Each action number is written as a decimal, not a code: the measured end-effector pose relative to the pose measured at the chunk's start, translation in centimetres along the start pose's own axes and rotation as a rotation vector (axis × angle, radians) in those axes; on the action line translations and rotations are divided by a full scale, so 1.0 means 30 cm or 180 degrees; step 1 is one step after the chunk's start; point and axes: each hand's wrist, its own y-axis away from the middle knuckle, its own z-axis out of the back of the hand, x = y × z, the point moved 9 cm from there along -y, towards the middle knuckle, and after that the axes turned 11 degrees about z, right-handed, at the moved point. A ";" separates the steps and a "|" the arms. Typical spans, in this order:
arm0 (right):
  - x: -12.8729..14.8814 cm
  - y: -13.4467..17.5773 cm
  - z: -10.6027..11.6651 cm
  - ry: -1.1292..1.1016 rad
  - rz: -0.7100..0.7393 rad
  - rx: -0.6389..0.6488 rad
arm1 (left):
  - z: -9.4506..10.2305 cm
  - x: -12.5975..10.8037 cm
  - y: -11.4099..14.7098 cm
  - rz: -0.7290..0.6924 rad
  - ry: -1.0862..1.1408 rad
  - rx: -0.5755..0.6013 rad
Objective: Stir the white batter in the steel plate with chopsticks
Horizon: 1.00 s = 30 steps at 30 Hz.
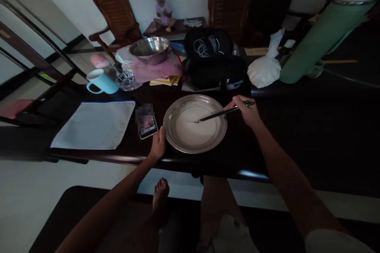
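Dark, thin chopsticks (pixel 225 112) sit pinched in the right hand (pixel 247 111), which reaches in from the right; their long axis runs nearly level, tips pointing left into white liquid at the centre of a round, shallow metal plate (pixel 178 142). On the dark glossy table (pixel 311 126), the left hand (pixel 158 144) curls against the plate's near-left rim, beside a phone (pixel 148 127).

Both arms are bare from the wrist up; there is no watch, ring or bracelet on the left hand (pixel 158 144) or the right hand (pixel 247 111). At the right shoulder shows the edge of a short white sleeve (pixel 335 243). The legs are bare and one foot (pixel 160 193) has no shoe. On the lap lies light cloth, maybe shorts (pixel 234 237).
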 end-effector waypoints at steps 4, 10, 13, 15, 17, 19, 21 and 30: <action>-0.003 0.002 -0.030 -0.0041 -0.0015 0.0265 | 0.001 0.003 0.000 -0.0008 0.0005 -0.0008; 0.003 0.002 -0.011 0.0003 -0.0039 0.0078 | -0.001 -0.002 0.003 0.0033 0.0038 0.0022; 0.002 0.002 -0.018 -0.0013 -0.0040 0.0143 | 0.002 -0.005 0.003 0.0002 0.0038 -0.0004; 0.003 0.004 -0.039 -0.0020 -0.0035 0.0326 | 0.003 -0.009 0.003 -0.0033 0.0028 -0.0029; 0.005 0.005 -0.046 -0.0012 -0.0034 0.0391 | 0.002 -0.015 0.004 -0.0066 -0.0003 -0.0034; 0.009 0.002 -0.032 0.0003 -0.0032 0.0279 | 0.001 -0.020 0.005 -0.0088 -0.0043 -0.0027; 0.012 -0.001 -0.015 0.0015 -0.0021 0.0133 | 0.000 -0.019 0.005 -0.0067 -0.0043 -0.0019; 0.008 0.004 -0.034 0.0068 -0.0014 0.0303 | -0.002 0.004 -0.001 0.0012 0.0014 0.0027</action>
